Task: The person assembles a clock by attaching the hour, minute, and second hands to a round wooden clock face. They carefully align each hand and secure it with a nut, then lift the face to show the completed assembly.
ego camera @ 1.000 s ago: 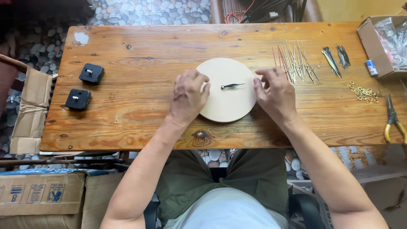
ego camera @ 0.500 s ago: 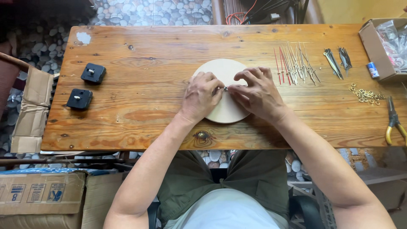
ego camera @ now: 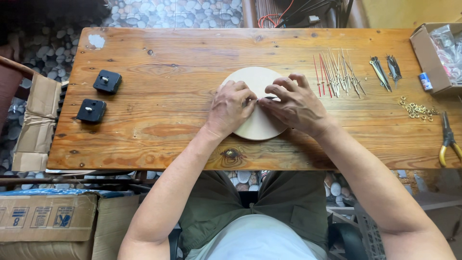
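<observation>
Your pale round wooden disc (ego camera: 257,126) lies flat near the middle of the wooden plank table (ego camera: 192,58), slightly toward the near edge. At its centre sits a small dark metal pointer piece (ego camera: 269,98), and your two hands meet over it. Your left hand (ego camera: 232,107) rests on the disc's left half with its fingers curled and the fingertips pinched in at the centre, right by the dark piece. Your right hand (ego camera: 296,103) covers the disc's right half, its fingers bent and closing on the dark piece from the other side; how firmly either hand grips it cannot be told.

Just right of your right hand, toward the far edge, a row of thin red and silver metal clock hands (ego camera: 337,72) lies fanned out. Further right lie two small bundles of dark clock hands (ego camera: 385,70), then a scatter of small brass rings (ego camera: 416,110). At the right edge rest yellow-handled pliers (ego camera: 448,139), and an open cardboard box (ego camera: 423,53) stands at the far right corner. Near the left edge, well apart from your hands, sit two black square clock movements (ego camera: 99,95).
</observation>
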